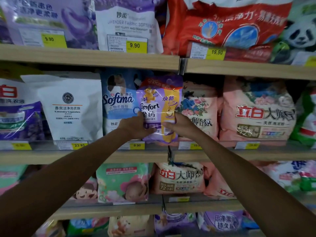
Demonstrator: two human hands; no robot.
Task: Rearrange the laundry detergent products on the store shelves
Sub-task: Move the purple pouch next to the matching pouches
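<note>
A purple and yellow Comfort softener pouch (159, 100) stands upright at the front of the middle shelf (85, 157). My left hand (136, 125) grips its lower left side and my right hand (179, 124) grips its lower right side. The pouch partly covers a blue Softma pouch (118, 100) on its left and a pink floral detergent bag (201, 106) on its right. Its bottom edge sits just above the 9.90 price tag (136, 145).
A white laundry capsules bag (68, 108) stands left of the Softma pouch. A large pink detergent bag (256, 113) fills the right. A red bag (230, 23) and lavender pouches (128, 23) stand on the shelf above. Lower shelves hold more bags.
</note>
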